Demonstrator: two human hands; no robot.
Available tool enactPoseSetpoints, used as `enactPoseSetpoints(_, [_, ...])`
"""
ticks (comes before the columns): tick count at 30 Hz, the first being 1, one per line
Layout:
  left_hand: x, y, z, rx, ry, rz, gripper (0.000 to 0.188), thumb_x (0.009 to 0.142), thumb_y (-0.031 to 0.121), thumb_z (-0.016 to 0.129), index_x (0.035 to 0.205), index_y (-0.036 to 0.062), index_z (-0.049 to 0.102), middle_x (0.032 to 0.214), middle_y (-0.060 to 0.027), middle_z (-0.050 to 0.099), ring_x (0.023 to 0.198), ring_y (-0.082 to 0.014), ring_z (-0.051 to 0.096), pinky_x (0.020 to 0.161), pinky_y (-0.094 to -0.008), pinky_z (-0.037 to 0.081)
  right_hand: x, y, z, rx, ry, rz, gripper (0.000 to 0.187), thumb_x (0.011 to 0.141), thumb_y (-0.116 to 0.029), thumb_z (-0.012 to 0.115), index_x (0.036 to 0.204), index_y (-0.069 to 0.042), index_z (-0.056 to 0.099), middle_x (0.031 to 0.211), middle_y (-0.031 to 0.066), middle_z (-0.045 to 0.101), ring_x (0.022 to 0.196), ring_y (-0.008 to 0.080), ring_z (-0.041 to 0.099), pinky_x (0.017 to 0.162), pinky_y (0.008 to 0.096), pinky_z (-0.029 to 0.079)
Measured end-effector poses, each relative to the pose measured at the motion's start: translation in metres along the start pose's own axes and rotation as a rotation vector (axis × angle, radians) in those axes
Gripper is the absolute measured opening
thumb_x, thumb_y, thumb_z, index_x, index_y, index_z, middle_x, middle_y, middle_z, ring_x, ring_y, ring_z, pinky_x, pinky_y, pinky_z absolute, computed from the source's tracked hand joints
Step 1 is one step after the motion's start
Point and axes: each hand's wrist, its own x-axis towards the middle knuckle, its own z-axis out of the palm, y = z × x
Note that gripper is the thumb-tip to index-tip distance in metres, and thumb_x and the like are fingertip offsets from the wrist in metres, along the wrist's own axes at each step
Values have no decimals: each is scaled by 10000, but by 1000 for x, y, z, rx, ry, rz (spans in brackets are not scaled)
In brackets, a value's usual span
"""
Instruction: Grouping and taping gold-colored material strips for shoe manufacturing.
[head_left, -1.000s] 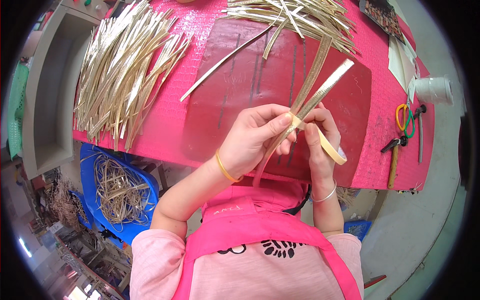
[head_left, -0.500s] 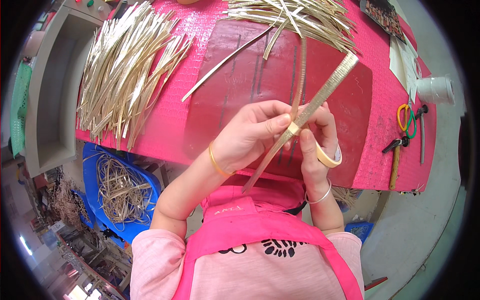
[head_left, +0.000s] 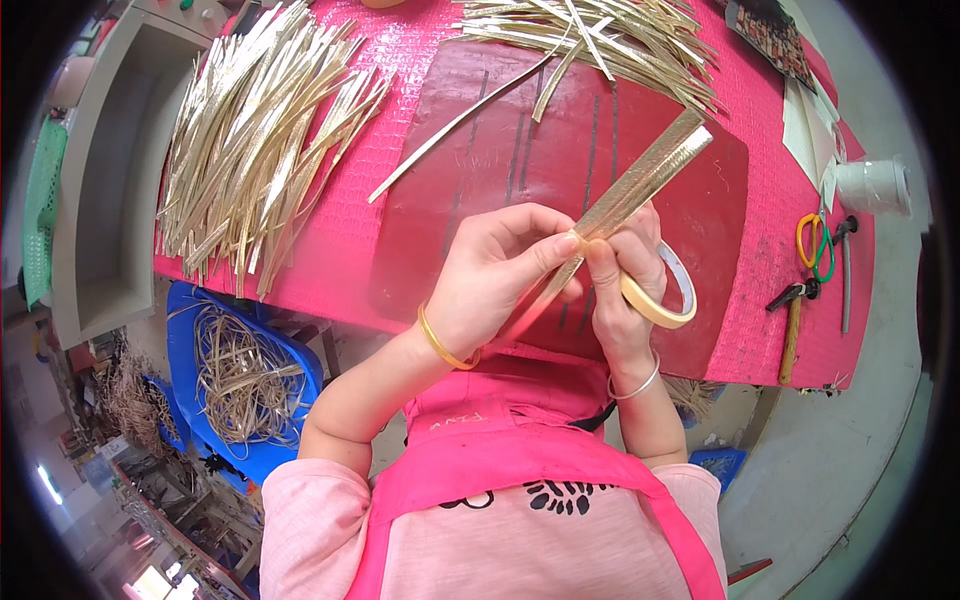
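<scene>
Two gold strips [head_left: 650, 172] lie side by side and slant up to the right above the red mat [head_left: 440, 230]. Thumb and fingers of my left hand [head_left: 500, 262] pinch them near their lower part. My right hand [head_left: 620, 290] is closed at the same spot, its thumb pressed against the strips. A roll of cream masking tape [head_left: 655, 313] hangs around the fingers of that hand. A bit of tape seems to be at the pinch, mostly hidden by the fingertips. The strips' lower ends are blurred below my left hand.
Loose gold strips [head_left: 250, 150] form a large pile at left; another pile [head_left: 640, 45] lies at the far edge of the mat. Scissors [head_left: 815, 245], a hammer [head_left: 791, 335] and a white spool [head_left: 873, 188] sit at right. A blue bin [head_left: 215, 400] of scraps stands lower left.
The strip that stood apart has come in beside the taped one, so both now lie together. The tape roll has tilted and shows more of its ring.
</scene>
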Motion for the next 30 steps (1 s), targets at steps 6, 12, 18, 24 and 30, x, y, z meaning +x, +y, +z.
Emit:
enactPoseSetpoints(6, [-24,19,-22,64,-144,-256,140,796,127,539,832,-8,531,633,-13,519,478,-62,476,407,-176,385,15,-6,-13,288,-607,46,95,761,-135,541,772,-49,578,734,34,530,790,185,477,883,367,258])
enactPoseSetpoints(12, [-29,115,-146,662,338,138,194,803,162,531,913,2,540,713,-9,542,611,-61,503,544,-168,407,5,21,-33,739,-641,321,277,722,-207,525,495,-75,437,564,39,473,624,165,478,871,415,302])
enactPoseSetpoints(18, [88,80,-131,1328,354,848,416,700,171,632,1058,4,503,1093,-161,482,1035,-276,443,877,-334,342,97,68,-9,-160,-59,129,239,724,-228,605,681,-42,462,557,54,475,508,148,442,489,281,356])
enactPoseSetpoints(24, [183,16,-54,1511,483,846,155,732,171,574,816,45,539,797,-125,574,765,-278,539,700,-362,421,142,123,-10,-653,8,1,151,706,-121,581,758,-56,455,696,165,559,679,353,538,567,423,411])
enactPoseSetpoints(30, [93,68,-21,1207,161,1190,67,750,40,535,804,21,501,690,-103,576,631,-192,581,553,-278,437,83,32,-43,-178,-314,11,132,690,-41,589,740,-27,468,582,115,498,524,240,527,487,293,401])
